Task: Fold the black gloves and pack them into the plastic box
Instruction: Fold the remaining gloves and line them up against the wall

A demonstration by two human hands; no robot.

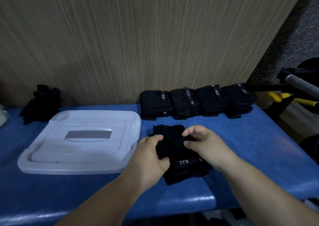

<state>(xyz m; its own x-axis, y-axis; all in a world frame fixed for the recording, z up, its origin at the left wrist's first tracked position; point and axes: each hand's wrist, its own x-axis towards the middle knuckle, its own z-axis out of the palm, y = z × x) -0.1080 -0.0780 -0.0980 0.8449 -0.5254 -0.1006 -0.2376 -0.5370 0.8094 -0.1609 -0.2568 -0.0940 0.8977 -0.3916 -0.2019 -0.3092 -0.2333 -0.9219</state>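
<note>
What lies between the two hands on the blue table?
The head view shows a black glove with a 5.11 label between left hand and right hand, both gripping it.

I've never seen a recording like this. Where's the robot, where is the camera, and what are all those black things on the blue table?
There is no robot here. A person works with bare hands, and the single camera sits on their head looking down, so you see only their arms. The left hand grips one side of a black glove lying on the blue table. The right hand curls its fingers at the other side, apparently pinching the fabric. By the wall stands a row of folded gloves. At far left lies a loose pile of gloves, not yet folded. The pale plastic box shows only its lid, so nothing inside is visible.
</note>
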